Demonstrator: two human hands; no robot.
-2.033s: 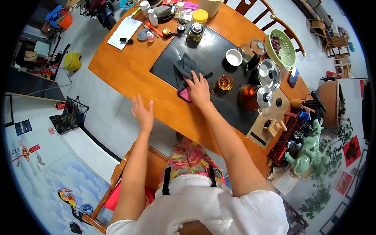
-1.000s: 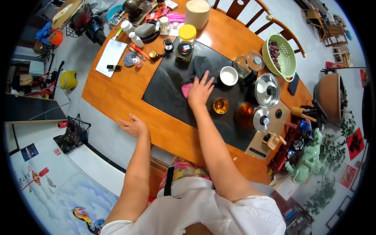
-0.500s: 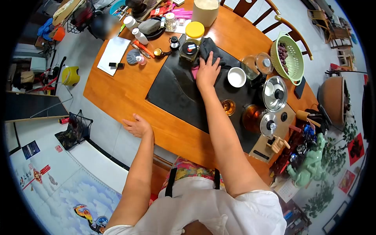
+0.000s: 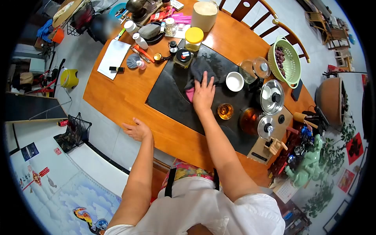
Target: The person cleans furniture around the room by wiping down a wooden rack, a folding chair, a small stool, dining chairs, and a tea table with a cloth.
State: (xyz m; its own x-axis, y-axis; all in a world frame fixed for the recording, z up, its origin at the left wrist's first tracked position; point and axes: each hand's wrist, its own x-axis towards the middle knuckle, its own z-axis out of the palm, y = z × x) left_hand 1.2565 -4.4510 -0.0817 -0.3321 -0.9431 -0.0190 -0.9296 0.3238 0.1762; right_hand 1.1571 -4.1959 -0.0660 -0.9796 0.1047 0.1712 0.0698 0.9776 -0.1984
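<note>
My right hand (image 4: 203, 96) lies flat with its fingers spread on a dark grey cloth (image 4: 202, 71) with a pink part, pressing it on a black tea tray (image 4: 168, 92). Close to the cloth are a black-lidded jar (image 4: 183, 58), a yellow-lidded jar (image 4: 194, 38) and a white bowl (image 4: 235, 82). A glass cup of amber liquid (image 4: 225, 111) stands right of my right wrist. My left hand (image 4: 138, 130), holding nothing, is open with fingers apart at the near edge of the wooden table (image 4: 117, 94).
On the right are a glass teapot (image 4: 249, 120), a glass lid (image 4: 272, 97), a glass pitcher (image 4: 247, 71) and a green basket (image 4: 291, 62) of grapes. Paper (image 4: 113, 58), bottles and a grey stone-like object (image 4: 150, 30) occupy the far left. A green figurine (image 4: 307, 164) stands at right.
My right hand has drawn the cloth toward me over the tray, away from the jars. My left hand stays near the table edge.
</note>
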